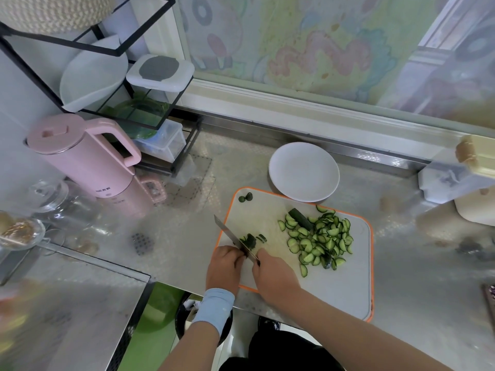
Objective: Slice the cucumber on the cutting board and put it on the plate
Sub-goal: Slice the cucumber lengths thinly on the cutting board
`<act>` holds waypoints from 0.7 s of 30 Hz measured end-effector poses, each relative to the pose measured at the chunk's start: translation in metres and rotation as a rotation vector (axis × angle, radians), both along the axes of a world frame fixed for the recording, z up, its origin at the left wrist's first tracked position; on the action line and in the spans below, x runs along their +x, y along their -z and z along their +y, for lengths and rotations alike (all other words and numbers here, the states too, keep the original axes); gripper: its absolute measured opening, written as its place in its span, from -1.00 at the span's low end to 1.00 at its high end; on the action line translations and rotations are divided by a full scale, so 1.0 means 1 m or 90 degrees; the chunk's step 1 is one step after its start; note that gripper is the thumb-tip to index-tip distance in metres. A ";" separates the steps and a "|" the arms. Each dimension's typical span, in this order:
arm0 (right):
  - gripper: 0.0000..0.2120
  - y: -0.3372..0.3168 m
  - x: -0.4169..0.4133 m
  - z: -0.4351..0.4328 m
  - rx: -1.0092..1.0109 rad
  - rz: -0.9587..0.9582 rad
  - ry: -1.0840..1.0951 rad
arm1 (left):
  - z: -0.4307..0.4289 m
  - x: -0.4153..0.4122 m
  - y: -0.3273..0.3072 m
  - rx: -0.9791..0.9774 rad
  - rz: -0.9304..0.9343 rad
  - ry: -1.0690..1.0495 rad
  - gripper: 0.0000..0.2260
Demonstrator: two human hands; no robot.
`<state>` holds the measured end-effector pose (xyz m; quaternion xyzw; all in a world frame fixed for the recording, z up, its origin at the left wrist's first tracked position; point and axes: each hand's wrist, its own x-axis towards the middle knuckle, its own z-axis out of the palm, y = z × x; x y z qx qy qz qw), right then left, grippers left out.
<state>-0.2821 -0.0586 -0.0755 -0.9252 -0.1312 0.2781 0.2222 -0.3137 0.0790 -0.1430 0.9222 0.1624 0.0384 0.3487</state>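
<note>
A white cutting board (334,287) with an orange rim lies on the steel counter. A pile of cucumber half-slices (318,241) covers its right part, with an uncut cucumber piece (301,218) at the pile's far edge. My right hand (274,275) grips the handle of a knife (233,235) whose blade points away to the left. My left hand (225,266) lies just left of the blade, fingers curled on a dark cucumber piece (250,241) that is mostly hidden. Fresh slices (262,238) lie just right of it. An empty white plate (304,171) sits behind the board.
Two cucumber ends (246,197) lie at the board's far left corner. A pink kettle (88,162) and a black wire rack (150,103) stand at the left, glass jars (53,202) further left. White containers (455,180) sit at the right.
</note>
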 end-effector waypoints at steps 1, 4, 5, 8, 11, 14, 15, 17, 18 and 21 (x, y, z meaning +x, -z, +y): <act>-0.86 0.000 -0.002 -0.003 0.000 -0.006 -0.001 | 0.000 0.000 0.000 0.001 0.003 0.000 -0.93; -0.85 0.002 -0.008 -0.012 0.004 -0.017 0.009 | 0.000 -0.001 0.000 0.009 0.011 0.001 -0.93; -0.85 0.002 -0.009 -0.015 0.004 -0.022 0.013 | 0.000 -0.001 0.000 0.010 0.014 0.002 -0.92; -0.84 0.002 -0.013 -0.019 -0.004 -0.039 0.013 | 0.001 -0.001 0.000 0.013 0.010 0.008 -0.84; -0.85 0.002 -0.015 -0.021 -0.015 -0.043 0.008 | 0.001 0.000 -0.001 0.009 0.006 0.005 -0.82; -0.85 0.002 -0.015 -0.020 -0.018 -0.045 0.004 | 0.000 0.000 -0.001 0.001 0.003 0.000 -0.83; -0.85 0.002 -0.015 -0.020 -0.018 -0.046 0.002 | 0.000 0.000 -0.001 0.000 -0.002 -0.003 -0.84; -0.85 0.001 -0.015 -0.020 -0.020 -0.047 -0.002 | -0.001 0.000 -0.001 -0.004 -0.009 -0.009 -0.89; -0.86 0.001 -0.015 -0.021 -0.021 -0.048 -0.004 | -0.001 0.000 -0.001 -0.005 -0.011 -0.011 -0.92; -0.86 0.000 -0.014 -0.021 -0.027 -0.048 -0.009 | -0.002 0.000 -0.001 0.001 -0.012 -0.012 -0.96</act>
